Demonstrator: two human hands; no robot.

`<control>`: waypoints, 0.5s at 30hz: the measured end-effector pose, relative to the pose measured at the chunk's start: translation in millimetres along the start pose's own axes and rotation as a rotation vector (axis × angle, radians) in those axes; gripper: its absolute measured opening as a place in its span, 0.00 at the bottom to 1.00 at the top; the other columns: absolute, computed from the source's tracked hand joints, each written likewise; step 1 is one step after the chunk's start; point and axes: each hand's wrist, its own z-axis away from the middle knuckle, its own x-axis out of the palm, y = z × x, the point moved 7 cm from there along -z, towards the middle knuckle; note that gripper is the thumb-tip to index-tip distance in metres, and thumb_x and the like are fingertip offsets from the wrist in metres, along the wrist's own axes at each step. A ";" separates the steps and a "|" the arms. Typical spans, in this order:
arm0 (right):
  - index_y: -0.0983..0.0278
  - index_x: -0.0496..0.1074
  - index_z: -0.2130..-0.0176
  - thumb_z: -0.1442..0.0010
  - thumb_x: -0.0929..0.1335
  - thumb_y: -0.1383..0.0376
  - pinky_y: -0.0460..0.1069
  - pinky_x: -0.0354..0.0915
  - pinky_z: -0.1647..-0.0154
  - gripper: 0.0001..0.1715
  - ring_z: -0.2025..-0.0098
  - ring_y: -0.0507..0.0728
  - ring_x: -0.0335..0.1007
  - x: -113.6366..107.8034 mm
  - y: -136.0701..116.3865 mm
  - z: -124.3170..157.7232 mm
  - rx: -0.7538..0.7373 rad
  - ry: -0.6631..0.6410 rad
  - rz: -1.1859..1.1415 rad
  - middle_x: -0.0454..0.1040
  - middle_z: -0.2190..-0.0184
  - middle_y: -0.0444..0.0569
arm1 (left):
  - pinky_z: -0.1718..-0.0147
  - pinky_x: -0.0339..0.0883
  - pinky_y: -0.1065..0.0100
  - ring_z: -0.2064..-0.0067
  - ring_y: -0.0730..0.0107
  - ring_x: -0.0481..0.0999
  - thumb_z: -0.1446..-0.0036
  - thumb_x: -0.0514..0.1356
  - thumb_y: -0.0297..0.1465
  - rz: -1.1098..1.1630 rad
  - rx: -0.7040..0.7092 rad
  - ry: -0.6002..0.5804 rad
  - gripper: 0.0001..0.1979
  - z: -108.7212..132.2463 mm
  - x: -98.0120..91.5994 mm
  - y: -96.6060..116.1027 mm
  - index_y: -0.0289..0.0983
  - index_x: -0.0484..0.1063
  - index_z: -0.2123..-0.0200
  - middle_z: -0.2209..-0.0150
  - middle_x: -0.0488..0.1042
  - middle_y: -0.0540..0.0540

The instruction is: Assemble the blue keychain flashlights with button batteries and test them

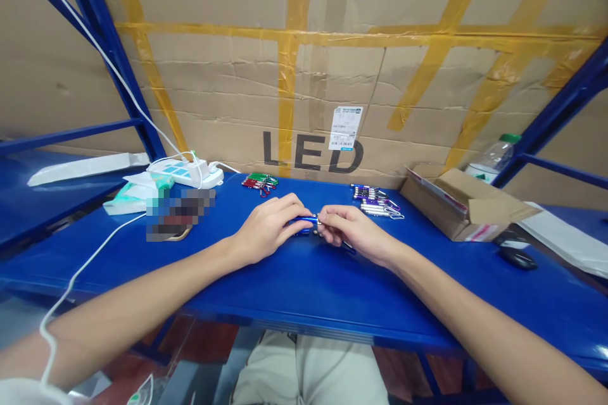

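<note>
My left hand [274, 228] is closed around the barrel of a slim blue keychain flashlight [306, 219], held just above the tabletop. With fingertips pinched, my right hand [349, 231] grips the silver end of the same flashlight. Under the two hands more blue metal pieces [302, 232] show, partly hidden by the fingers. A dark clip [350, 249] pokes out below my right hand. Beyond my left hand lies a row of green and red keychain flashlights [259, 182] with small carabiners. Behind my right hand are purple, dark and silver ones [377, 201] in a similar row.
The blue table [304, 291] backs onto a large taped carton [228, 95]. At left are a power strip [183, 171], a tissue pack [137, 193] and a phone [178, 231]. At right stand an open cardboard box [456, 202], a black mouse [517, 257] and a bottle [494, 158].
</note>
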 end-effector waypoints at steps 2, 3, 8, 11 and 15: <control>0.62 0.71 0.68 0.36 0.72 0.47 0.48 0.58 0.71 0.22 0.75 0.51 0.61 1.2 1.1 -0.1 0.017 -0.020 -0.028 0.71 0.75 0.42 | 0.52 0.73 0.63 0.53 0.63 0.81 0.24 0.58 0.37 -0.025 0.021 0.006 0.11 -0.7 -0.9 2.4 0.38 0.78 0.50 0.55 0.80 0.42; 0.61 0.70 0.68 0.35 0.71 0.47 0.48 0.58 0.71 0.22 0.74 0.52 0.61 0.7 -0.1 -0.1 -0.001 -0.015 0.010 0.71 0.75 0.43 | 0.52 0.73 0.63 0.53 0.63 0.80 0.24 0.58 0.37 -0.027 0.012 0.003 0.12 -1.1 -0.6 2.3 0.38 0.79 0.50 0.55 0.80 0.42; 0.61 0.70 0.66 0.25 0.64 0.50 0.50 0.64 0.60 0.22 0.66 0.55 0.69 -3.4 -16.3 4.3 -0.239 0.088 0.451 0.75 0.69 0.45 | 0.56 0.71 0.65 0.58 0.64 0.79 0.23 0.54 0.35 0.081 -0.170 -0.103 0.15 -2.8 8.6 -7.9 0.37 0.80 0.55 0.60 0.79 0.45; 0.60 0.72 0.61 0.24 0.63 0.50 0.51 0.65 0.59 0.20 0.63 0.57 0.72 -2.2 -18.1 7.4 -0.284 0.079 0.554 0.77 0.67 0.45 | 0.59 0.70 0.66 0.62 0.66 0.79 0.23 0.55 0.36 0.160 -0.275 -0.142 0.16 -3.5 12.1 -13.6 0.37 0.80 0.59 0.62 0.80 0.46; 0.59 0.71 0.58 0.23 0.62 0.52 0.51 0.66 0.58 0.18 0.63 0.57 0.73 -1.1 -21.0 9.7 -0.331 0.068 0.630 0.78 0.65 0.46 | 0.59 0.69 0.66 0.63 0.66 0.78 0.24 0.56 0.37 0.202 -0.330 -0.127 0.16 -4.2 11.2 -17.9 0.37 0.81 0.60 0.63 0.80 0.47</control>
